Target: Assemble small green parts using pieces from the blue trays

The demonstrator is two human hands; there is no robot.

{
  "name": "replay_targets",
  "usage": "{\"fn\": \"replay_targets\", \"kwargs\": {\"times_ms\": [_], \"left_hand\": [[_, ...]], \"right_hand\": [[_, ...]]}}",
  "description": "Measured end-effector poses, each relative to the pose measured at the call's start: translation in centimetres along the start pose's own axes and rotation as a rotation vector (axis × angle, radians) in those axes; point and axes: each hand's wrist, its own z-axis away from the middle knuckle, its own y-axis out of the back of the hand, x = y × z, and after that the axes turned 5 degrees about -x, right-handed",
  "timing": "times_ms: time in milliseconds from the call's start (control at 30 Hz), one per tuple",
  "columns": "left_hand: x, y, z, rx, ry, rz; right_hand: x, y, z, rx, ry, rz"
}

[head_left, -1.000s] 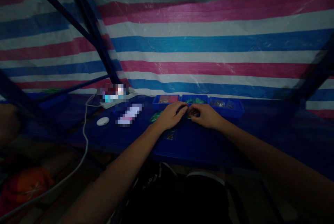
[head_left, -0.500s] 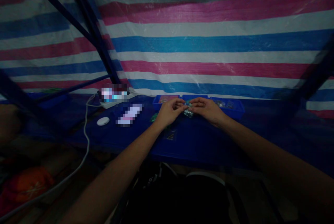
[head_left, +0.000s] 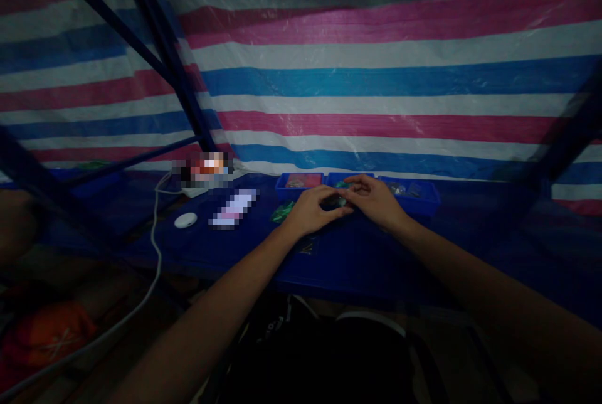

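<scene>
Grip: both hands meet over a small, dark part at the far middle of the blue table. Left hand lies palm down, fingers curled, fingertips at the part; right hand has thumb and forefinger pinched together at its upper edge. Whether either hand truly clamps the part cannot be told in the dim light; the part is too small and dark to identify.

Striped tarpaulin, pink, white and blue, fills the background.
Dark blue frame bars cross at upper left.
Row of blue trays along the table's far edge, just behind the hands; the middle one holds green pieces.
White cable hangs off the table's left end.
Green pieces lie loose just left of the left hand.
White round object sits near the cable.
</scene>
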Motion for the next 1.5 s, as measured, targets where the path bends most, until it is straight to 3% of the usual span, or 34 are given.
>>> {"fn": "replay_targets", "kwargs": {"times_ms": [100, 167, 333, 467, 867, 1100, 1333, 1433, 1500], "left_hand": [[-0.8, 0.2, -0.1, 0.013, 0.079, -0.042], [-1.5, 0.3, -0.2, 0.064, 0.120, -0.001], [-2.6, -0.2, -0.5, 0.165, 0.196, 0.458], [-2.6, -0.6, -0.6, 0.143, 0.215, 0.642], [-1.7, -0.2, -0.7, 0.210, 0.212, 0.552], [-2.2, -0.3, -0.7, 0.145, 0.210, 0.566], [-2.2, 0.4, -0.6, 0.125, 0.125, 0.379], [-2.5, 0.5, -0.6, 0.158, 0.098, 0.259], [-2.9, 0.4, -0.6, 0.156, 0.150, 0.275]], "right_hand": [[-0.6, -0.5, 0.0, -0.018, -0.006, -0.127], [-0.6, -0.5, -0.2, 0.015, 0.016, -0.090], [0.3, 0.3, -0.5, 0.031, 0.058, 0.079], [0.6, 0.3, -0.4, -0.072, 0.027, -0.023], [-0.1, 0.0, 0.0, -0.118, -0.042, -0.051], [0.5, 0.2, -0.2, -0.080, -0.059, -0.087], [0.8, 0.9, -0.6, -0.093, 0.106, 0.103], [0.7, 1.3, -0.7, -0.020, 0.213, 0.219], [0.6, 1.4, -0.6, 0.019, 0.218, 0.249]]}}
